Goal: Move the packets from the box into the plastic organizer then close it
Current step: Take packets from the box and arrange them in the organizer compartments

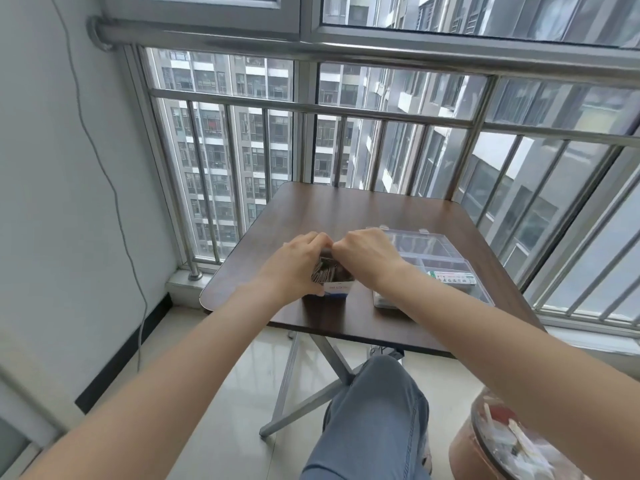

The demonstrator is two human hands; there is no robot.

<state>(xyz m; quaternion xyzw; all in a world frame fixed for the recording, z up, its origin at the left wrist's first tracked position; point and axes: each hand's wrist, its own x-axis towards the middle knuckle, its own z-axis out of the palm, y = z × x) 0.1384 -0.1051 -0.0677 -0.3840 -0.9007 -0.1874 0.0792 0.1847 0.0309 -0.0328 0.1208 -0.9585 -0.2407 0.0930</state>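
Box (330, 284) sits mid-frame on the table (346, 206), packets (325, 270) standing inside it. Organizer (433, 268) is just to its right, lid (415, 242) open toward the window.

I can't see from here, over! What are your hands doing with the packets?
Left hand grips box; right hand curled at its top. Packets inside box. Organizer open, to the right. Nothing between them.

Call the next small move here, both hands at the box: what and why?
Probably lift a pinch of packets out of the box and carry it right to the plastic organizer. Both the left hand and right hand are at the box top, packets still fill it, and the organizer's lid stands open.
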